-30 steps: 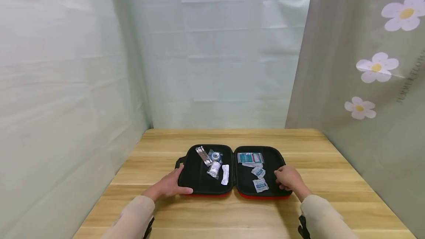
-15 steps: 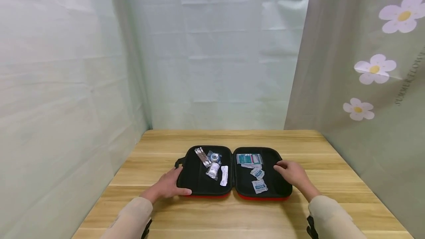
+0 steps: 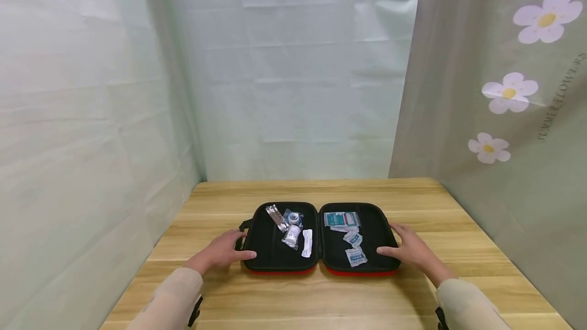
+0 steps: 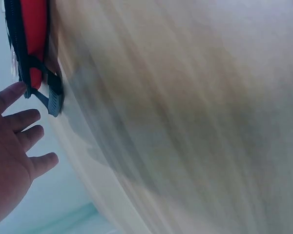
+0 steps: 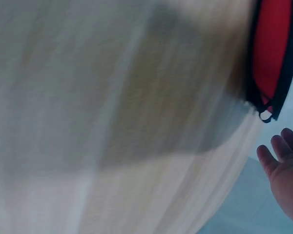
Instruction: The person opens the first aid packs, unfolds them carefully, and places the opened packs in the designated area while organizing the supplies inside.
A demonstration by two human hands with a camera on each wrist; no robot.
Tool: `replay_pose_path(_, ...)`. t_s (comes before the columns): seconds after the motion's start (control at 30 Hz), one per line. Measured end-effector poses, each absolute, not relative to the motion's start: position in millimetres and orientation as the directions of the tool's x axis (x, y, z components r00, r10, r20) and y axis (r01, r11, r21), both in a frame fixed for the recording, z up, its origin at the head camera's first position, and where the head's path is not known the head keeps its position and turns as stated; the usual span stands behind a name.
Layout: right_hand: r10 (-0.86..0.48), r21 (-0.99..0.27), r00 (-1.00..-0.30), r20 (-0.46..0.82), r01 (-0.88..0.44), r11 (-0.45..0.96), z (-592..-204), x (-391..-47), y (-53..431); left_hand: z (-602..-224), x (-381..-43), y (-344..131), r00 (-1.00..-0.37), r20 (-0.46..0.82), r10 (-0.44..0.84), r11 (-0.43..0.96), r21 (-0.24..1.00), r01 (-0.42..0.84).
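Observation:
An unfolded zip case [image 3: 270,256], black inside and red outside, lies flat on the table. My left hand [image 3: 221,252] is at its left side by the black handle [image 4: 55,97], fingers spread and thumb at the rim. My right hand [image 3: 412,249] is at the right edge, fingers loosely extended, thumb over the corner. The left half holds foil strips [image 3: 276,218], a tape roll in clear wrap [image 3: 293,217], a wrapped white roll [image 3: 291,237] and a narrow white packet [image 3: 307,243]. In the right half lie teal packets [image 3: 341,219] and two small white sachets [image 3: 352,239].
The wooden table [image 3: 293,299] extends on all sides of the case. Pale curtains [image 3: 293,90] hang behind it and along both sides, with printed flowers on the right one. A zipper pull [image 5: 265,116] dangles at the case's corner in the right wrist view.
My right hand, curled over the right half a second ago, has lifted, opened and moved out to the right edge. My left hand has drawn slightly outward. The packets keep their places.

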State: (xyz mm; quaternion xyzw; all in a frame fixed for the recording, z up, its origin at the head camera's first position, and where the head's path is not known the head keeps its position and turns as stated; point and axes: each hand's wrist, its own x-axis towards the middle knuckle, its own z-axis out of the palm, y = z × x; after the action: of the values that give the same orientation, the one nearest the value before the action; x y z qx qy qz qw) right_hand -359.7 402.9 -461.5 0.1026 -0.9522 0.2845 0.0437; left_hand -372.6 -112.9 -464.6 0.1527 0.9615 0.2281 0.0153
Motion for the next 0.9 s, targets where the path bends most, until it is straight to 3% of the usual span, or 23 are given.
replay_pose_path(0.27, -0.216, -0.603, -0.971, 0.101, -0.232, 0.763, -477, -355, 405, -457, -381, -108, -0.971, 0.071, 0.229, 0.825, 0.515, 0.232)
replay_pose_path(0.9, -0.262, -0.624, -0.964, 0.033, -0.225, 0.749, -491, -347, 413, -429, -421, -69, -0.984, 0.166, 0.064, 0.762, 0.628, 0.156)
